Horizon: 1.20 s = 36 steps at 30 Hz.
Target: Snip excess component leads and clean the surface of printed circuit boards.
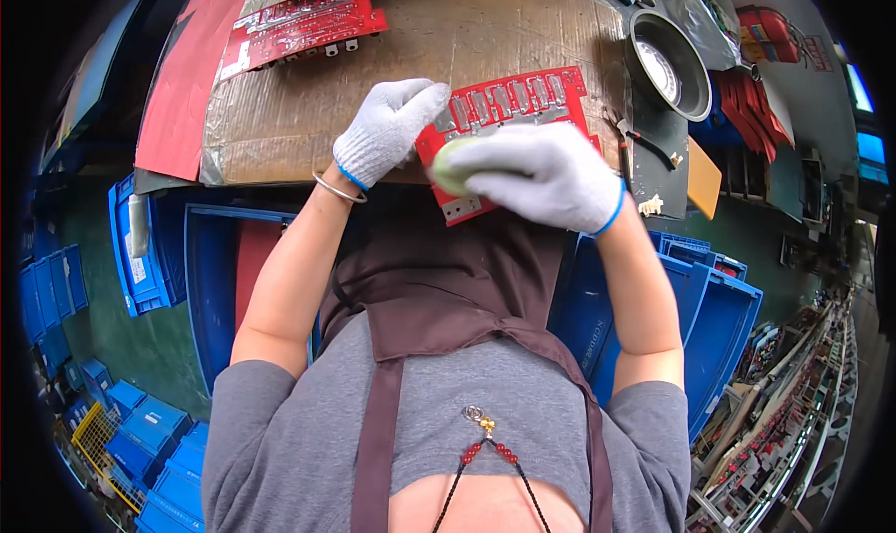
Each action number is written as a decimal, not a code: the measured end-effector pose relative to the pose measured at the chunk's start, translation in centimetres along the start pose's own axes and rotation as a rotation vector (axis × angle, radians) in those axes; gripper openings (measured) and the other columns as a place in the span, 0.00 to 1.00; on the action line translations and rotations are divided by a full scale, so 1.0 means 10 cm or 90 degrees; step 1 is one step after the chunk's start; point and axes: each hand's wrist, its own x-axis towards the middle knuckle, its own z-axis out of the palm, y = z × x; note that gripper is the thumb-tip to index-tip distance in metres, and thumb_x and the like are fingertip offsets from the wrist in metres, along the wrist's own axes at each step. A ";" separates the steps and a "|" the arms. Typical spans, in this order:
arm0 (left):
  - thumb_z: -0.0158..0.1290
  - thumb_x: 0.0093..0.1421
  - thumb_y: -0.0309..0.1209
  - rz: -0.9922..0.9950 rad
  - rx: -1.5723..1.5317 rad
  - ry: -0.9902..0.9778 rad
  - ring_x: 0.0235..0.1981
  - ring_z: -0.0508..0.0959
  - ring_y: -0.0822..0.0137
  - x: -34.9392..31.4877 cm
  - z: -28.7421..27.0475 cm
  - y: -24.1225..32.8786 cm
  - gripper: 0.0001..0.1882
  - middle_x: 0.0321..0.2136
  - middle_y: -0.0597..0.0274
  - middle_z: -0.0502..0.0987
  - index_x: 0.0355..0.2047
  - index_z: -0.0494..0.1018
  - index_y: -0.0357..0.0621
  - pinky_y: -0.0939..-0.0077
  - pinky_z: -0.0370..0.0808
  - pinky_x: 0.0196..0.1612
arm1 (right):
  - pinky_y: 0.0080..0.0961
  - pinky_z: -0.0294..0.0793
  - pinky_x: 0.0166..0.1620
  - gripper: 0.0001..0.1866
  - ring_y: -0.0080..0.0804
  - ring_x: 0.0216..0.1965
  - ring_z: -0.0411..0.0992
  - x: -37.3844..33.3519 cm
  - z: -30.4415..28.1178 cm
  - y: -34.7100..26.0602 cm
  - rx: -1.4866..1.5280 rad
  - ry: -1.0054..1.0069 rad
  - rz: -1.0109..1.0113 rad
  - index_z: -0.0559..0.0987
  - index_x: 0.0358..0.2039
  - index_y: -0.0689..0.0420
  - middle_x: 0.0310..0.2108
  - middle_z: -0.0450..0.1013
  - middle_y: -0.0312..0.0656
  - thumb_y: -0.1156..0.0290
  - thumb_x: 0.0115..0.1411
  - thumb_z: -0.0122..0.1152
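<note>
A red circuit board (512,97) with rows of silvery soldered patches lies tilted at the table's near edge, its lower corner reaching out over my apron. My left hand (385,130), in a white knit glove, is closed on the board's left edge, thumb on top. In my gloved right hand (551,174) is a rounded, pale green pad (454,167), pressed on or held just above the board's lower part. The pad is smeared by motion, so its exact kind is unclear. My right hand hides much of the board's near half.
Cardboard (425,34) covers the table. More red circuit boards (308,31) lie at the far left beside a red sheet (187,85). To the right are a metal bowl (653,66) and pliers (644,139). Blue crates (149,244) stand below on both sides.
</note>
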 end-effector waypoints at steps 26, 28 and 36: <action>0.51 0.72 0.41 -0.021 0.040 0.026 0.21 0.70 0.81 -0.01 0.06 0.08 0.18 0.26 0.71 0.78 0.36 0.79 0.38 0.81 0.67 0.19 | 0.24 0.74 0.55 0.19 0.27 0.47 0.78 -0.44 -2.17 1.71 -0.301 0.180 0.321 0.83 0.53 0.62 0.46 0.83 0.44 0.65 0.67 0.61; 0.51 0.72 0.41 -0.033 0.034 0.018 0.21 0.70 0.82 -0.02 0.07 0.05 0.18 0.26 0.71 0.78 0.36 0.79 0.38 0.81 0.67 0.19 | 0.27 0.75 0.54 0.19 0.30 0.46 0.79 -0.41 -2.09 1.97 -0.289 0.117 0.329 0.84 0.51 0.61 0.45 0.84 0.45 0.63 0.65 0.61; 0.51 0.73 0.43 -0.045 0.025 0.039 0.19 0.69 0.80 -0.07 0.11 0.17 0.19 0.21 0.72 0.74 0.34 0.79 0.39 0.80 0.66 0.18 | 0.29 0.76 0.54 0.18 0.38 0.45 0.81 -0.62 -2.10 1.85 -0.450 0.172 0.353 0.85 0.52 0.55 0.45 0.83 0.48 0.63 0.65 0.62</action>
